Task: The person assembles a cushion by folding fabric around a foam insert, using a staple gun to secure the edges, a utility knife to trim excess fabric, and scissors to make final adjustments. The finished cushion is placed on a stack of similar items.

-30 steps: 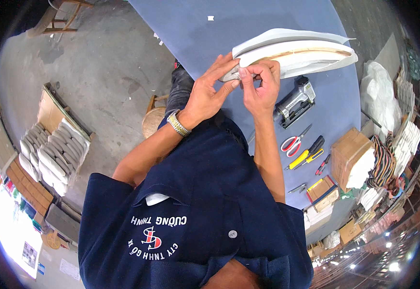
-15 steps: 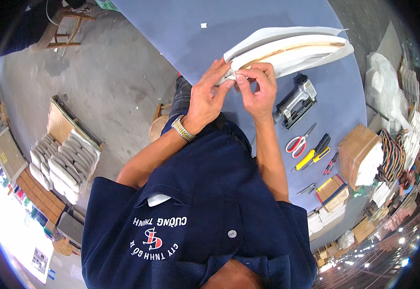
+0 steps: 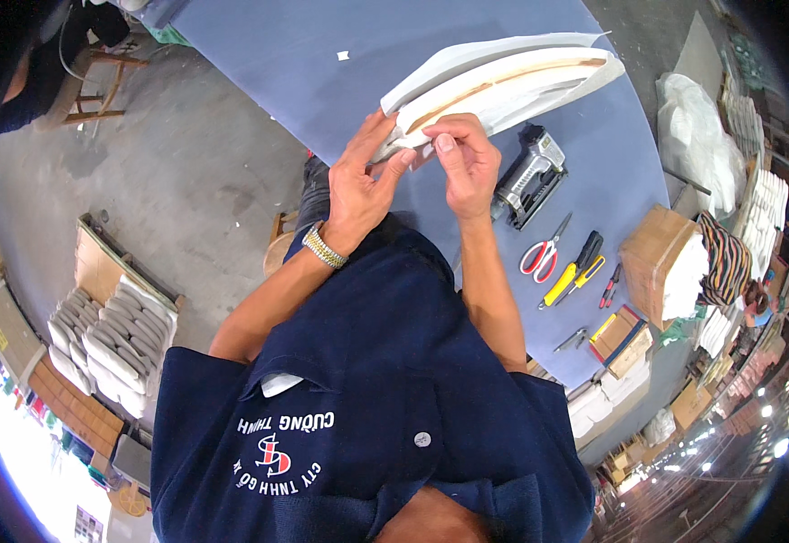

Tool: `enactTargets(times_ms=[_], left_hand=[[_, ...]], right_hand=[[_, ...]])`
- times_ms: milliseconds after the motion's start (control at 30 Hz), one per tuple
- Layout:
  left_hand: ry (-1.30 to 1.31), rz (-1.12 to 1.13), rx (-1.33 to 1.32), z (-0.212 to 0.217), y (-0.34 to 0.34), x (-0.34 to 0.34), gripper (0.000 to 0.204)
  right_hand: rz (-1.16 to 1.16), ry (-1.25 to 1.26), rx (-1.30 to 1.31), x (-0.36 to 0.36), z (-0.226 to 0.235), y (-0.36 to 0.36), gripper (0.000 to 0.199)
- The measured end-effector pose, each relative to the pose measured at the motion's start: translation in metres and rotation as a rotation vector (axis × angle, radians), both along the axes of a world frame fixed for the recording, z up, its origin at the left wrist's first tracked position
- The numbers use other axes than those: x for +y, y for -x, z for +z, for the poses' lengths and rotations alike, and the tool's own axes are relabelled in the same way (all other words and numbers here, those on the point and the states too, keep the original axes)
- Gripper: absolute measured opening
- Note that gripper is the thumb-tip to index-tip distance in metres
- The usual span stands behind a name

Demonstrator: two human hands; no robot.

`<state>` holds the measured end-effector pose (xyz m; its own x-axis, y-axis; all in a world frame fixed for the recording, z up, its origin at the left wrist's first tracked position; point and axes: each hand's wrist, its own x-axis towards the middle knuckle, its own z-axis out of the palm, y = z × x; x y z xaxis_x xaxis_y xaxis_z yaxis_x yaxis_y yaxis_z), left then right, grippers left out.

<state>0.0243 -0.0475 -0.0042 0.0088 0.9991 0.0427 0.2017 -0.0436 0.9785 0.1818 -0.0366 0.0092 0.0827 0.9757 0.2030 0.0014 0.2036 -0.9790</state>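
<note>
A long curved padded piece [image 3: 503, 89] lies across the blue table, white with a tan wooden strip along its middle. Loose white fabric [image 3: 467, 56] spreads out beyond both its long sides. My left hand [image 3: 364, 176], a watch on its wrist, grips the near left end, fingers behind and thumb in front. Close by, my right hand [image 3: 469, 167] pinches at the fabric edge with thumb and forefinger; the fingers partly hide the fold. A silver and black staple gun [image 3: 532, 176] lies right of my right hand.
On the blue table [image 3: 277, 54] lie red-handled scissors [image 3: 540, 259], a yellow cutter [image 3: 559, 285], small red pliers [image 3: 610, 286] and an open small box [image 3: 617, 337]. A cardboard box [image 3: 659, 258] stands at the right edge. Stacked grey pads [image 3: 118, 344] sit at left; a stool [image 3: 96, 90] stands far left.
The padded piece and both hands appear shifted left, along with the whole view. My right thumb and forefinger have drawn slightly away from the left hand.
</note>
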Motion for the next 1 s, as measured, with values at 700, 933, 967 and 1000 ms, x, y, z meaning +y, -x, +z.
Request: enactTargets(times_ms=[700,933,967,1000], left_hand=[[-0.187,0.030,0.103,-0.011,0.002,0.006,0.037],[-0.188,0.028,0.092,-0.011,0.006,0.002,0.039],[-0.189,0.021,0.082,-0.009,0.007,0.004,0.040],[-0.205,0.020,0.088,-0.009,0.007,0.005,0.040]], right_hand=[[-0.673,0.609,-0.773,-0.085,-0.145,-0.150,0.080],[-0.758,0.555,-0.030,-0.098,-0.040,-0.142,0.065],[-0.736,0.490,0.039,-0.108,-0.025,-0.136,0.061],[-0.715,0.427,0.111,-0.120,-0.013,-0.132,0.057]])
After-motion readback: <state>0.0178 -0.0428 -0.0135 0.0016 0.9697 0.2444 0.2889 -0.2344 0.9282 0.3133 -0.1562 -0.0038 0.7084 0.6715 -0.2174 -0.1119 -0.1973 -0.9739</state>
